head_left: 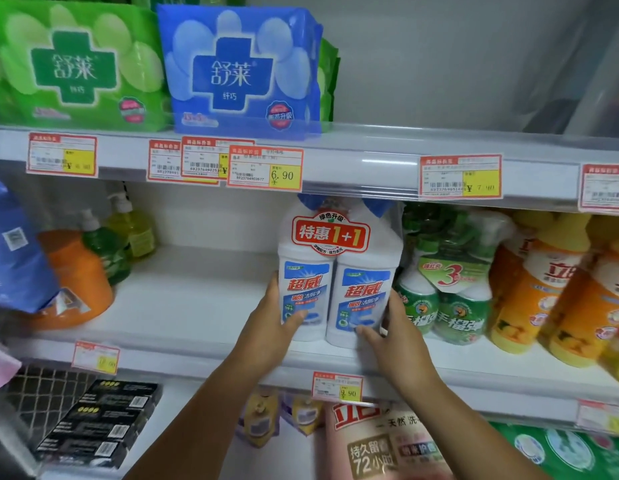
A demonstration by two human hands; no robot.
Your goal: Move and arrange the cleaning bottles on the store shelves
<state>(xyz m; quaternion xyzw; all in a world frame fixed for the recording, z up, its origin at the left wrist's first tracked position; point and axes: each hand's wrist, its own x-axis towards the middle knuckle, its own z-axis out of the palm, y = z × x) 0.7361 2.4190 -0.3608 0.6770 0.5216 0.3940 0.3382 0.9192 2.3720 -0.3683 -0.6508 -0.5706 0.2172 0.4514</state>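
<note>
A twin pack of white cleaning bottles [339,268] with blue labels and a red "1+1" sticker stands upright on the middle shelf [197,306]. My left hand [270,327] grips the pack's lower left side, thumb on the front. On the lower right side my right hand [391,337] holds it, fingers wrapped round the right bottle. The blue caps are partly hidden behind the shelf rail above. Directly right of the pack, touching it, stands a green bottle pack [446,289].
Yellow-orange bottles [543,289] fill the shelf's right end. An orange bottle [76,282], green pump bottles [107,244] and a blue bag [13,251] sit at the left, with bare shelf between them and the pack. Green and blue packets [238,71] lie on the top shelf, black boxes [96,424] below.
</note>
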